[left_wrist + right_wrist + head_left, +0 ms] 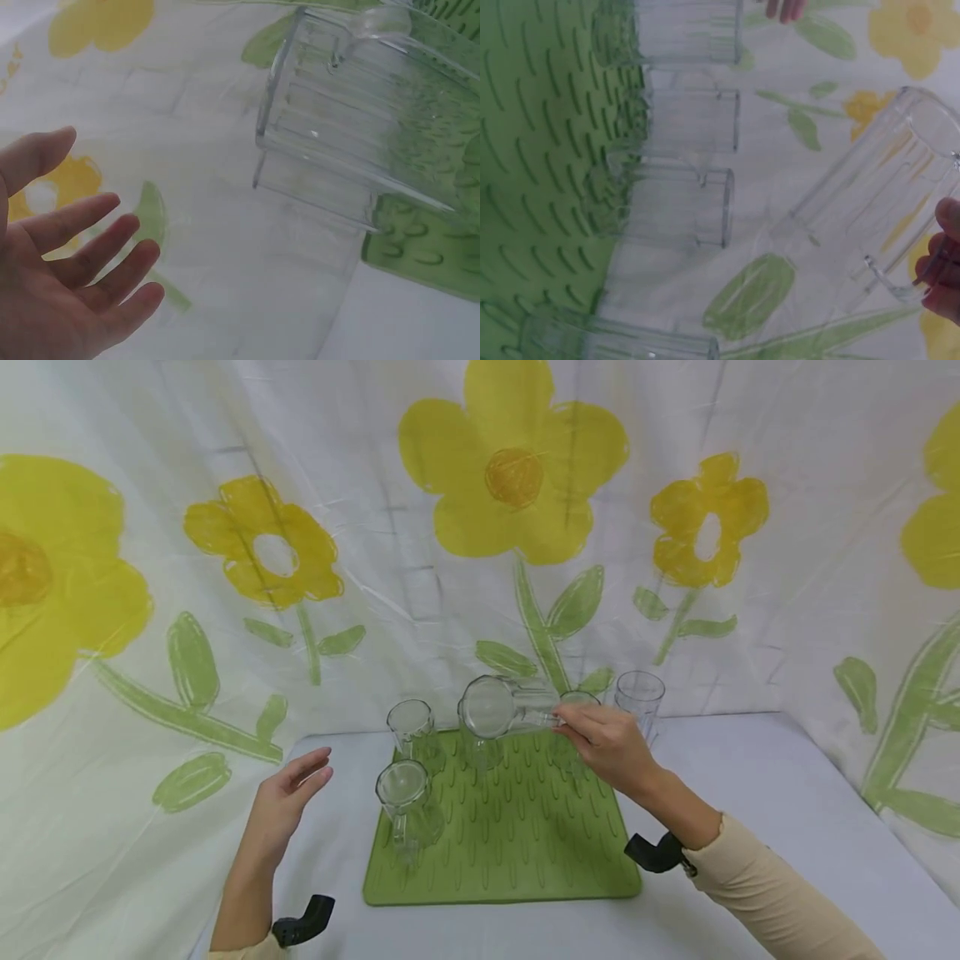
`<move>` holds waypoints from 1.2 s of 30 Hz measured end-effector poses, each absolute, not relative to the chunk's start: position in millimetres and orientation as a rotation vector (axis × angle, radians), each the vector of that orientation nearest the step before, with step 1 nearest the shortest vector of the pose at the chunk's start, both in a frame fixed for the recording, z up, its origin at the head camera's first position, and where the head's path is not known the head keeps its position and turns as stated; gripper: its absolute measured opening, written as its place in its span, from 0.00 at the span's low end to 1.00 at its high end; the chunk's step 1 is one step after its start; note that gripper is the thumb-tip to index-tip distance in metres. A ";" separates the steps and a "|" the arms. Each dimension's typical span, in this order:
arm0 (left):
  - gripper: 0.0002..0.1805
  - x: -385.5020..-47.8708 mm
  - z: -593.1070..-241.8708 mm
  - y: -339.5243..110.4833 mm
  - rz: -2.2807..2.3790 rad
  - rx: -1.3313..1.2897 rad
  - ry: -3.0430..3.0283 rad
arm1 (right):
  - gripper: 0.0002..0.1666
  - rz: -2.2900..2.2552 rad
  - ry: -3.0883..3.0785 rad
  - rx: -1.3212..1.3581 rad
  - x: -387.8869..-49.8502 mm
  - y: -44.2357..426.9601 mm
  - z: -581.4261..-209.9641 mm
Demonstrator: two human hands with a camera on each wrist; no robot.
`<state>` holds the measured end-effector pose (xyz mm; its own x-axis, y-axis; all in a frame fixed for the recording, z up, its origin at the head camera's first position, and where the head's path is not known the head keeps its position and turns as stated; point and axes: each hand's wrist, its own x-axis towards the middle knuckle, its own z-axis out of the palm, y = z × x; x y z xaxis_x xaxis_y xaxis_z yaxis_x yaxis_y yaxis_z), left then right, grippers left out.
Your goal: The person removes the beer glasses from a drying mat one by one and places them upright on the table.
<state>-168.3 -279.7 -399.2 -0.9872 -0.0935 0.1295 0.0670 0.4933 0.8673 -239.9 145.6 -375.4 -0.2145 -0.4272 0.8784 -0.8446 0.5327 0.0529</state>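
Note:
My right hand (611, 747) grips a clear glass mug (489, 707) by its handle. That mug is tipped on its side, held up over the back of a green ribbed mat (517, 860). The right wrist view shows the fingers (946, 262) around the handle of the tilted mug (855, 187). Left of the mat, my left hand (283, 802) hovers with nothing in it, its fingers spread in the left wrist view. Nearest to it are a front-left mug (405, 789) and a back-left mug (411, 720), both standing on the mat.
Behind the held mug stand more clear glasses, partly hidden by it and my right hand. A taller glass (640, 689) stands at the back right. The white tabletop (720, 827) surrounds the mat, and a flower-printed curtain (375, 635) hangs behind.

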 end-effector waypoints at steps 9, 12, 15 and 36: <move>0.28 -181.1 -369.3 -254.9 -1.555 -0.019 -2.513 | 0.18 0.553 -1.780 1.099 -237.9 143.8 -372.2; 0.27 -184.8 -363.8 -246.2 -1.554 -0.075 -2.509 | 0.09 0.557 -1.739 1.121 -236.0 141.7 -370.8; 0.27 -189.3 -360.0 -238.3 -1.578 -0.124 -2.521 | 0.19 0.556 -1.702 1.140 -234.3 139.5 -369.7; 0.32 -231.3 -334.7 -179.3 -1.888 -0.402 -2.558 | 0.16 0.523 -1.605 1.253 -235.6 132.5 -369.2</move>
<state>-231.3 -179.3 -334.7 -0.9666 0.2367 0.0977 0.1631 0.2749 0.9475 -235.6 132.5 -369.2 0.0285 -0.4710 0.8817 -0.9000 0.3717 0.2277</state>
